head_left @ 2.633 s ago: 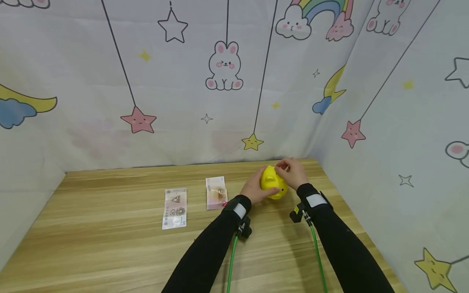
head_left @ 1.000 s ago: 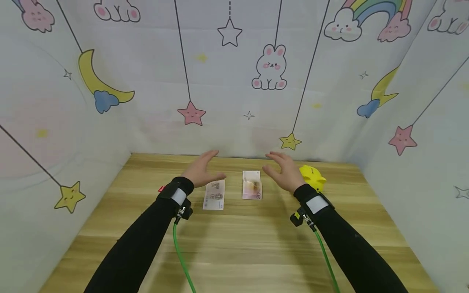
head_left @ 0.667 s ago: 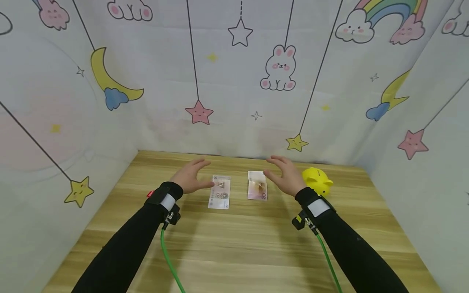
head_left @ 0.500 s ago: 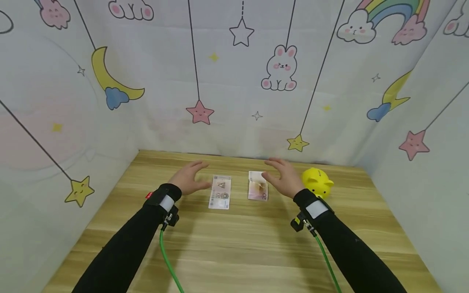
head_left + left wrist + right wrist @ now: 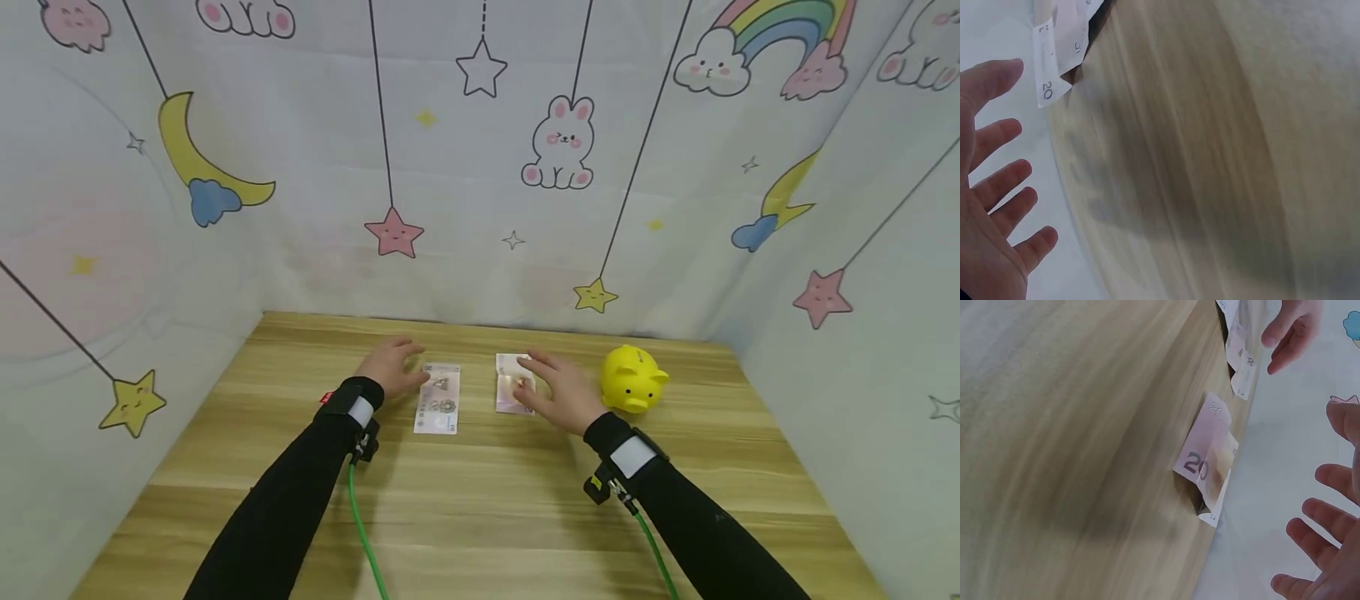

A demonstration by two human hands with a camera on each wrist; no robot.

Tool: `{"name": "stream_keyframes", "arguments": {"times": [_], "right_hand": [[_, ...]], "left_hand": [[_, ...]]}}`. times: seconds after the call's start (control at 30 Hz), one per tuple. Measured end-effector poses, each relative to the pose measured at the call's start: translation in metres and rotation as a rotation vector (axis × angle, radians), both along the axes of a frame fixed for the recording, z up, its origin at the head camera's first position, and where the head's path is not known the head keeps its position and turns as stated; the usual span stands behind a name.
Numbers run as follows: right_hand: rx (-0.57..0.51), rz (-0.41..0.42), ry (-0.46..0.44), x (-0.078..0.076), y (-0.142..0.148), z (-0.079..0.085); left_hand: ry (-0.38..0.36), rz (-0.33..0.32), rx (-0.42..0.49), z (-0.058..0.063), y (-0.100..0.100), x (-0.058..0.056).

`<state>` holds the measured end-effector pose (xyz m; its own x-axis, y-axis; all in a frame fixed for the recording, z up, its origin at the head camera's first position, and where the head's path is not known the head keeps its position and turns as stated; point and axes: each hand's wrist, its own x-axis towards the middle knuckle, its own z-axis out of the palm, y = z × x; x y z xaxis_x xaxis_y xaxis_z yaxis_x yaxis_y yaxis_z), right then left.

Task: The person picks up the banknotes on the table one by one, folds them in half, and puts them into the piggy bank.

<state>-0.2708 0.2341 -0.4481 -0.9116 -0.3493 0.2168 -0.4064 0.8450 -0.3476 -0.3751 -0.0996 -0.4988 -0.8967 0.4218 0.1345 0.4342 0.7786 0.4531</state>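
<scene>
Two banknotes lie on the wooden table, both creased. The left banknote (image 5: pixel 437 400) is beside my left hand (image 5: pixel 392 367), whose fingers are spread and hold nothing. In the left wrist view that banknote (image 5: pixel 1050 56) shows a "20" at its end, just past my thumb. My right hand (image 5: pixel 561 393) hovers over the right banknote (image 5: pixel 514 385), fingers apart, and covers part of it in the head view. From the right wrist, this folded pinkish banknote (image 5: pixel 1207 453) stands up slightly off the wood. A yellow piggy bank (image 5: pixel 632 380) sits just right of my right hand.
The table (image 5: pixel 480 517) ends at a white cloth backdrop (image 5: pixel 330 275) with cartoon prints, along the back and both sides. A small red tag (image 5: pixel 326 397) shows by my left wrist. Green cables (image 5: pixel 363 533) run back from the wrist cameras.
Earlier, both hands were on the piggy bank; they let it go and moved left. In the last half second, my right hand has come lower and nearer over the right banknote.
</scene>
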Motion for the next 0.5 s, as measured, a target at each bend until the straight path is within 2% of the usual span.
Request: {"name": "stream_keyframes", "arguments": {"times": [0.23, 0.5], "right_hand": [[0.042, -0.002, -0.017, 0.005, 0.004, -0.009], [0.123, -0.043, -0.037, 0.009, 0.008, -0.021]], "left_hand": [[0.003, 0.044, -0.046, 0.002, 0.011, -0.001], [0.038, 0.039, -0.078, 0.003, 0.018, -0.003]]}}
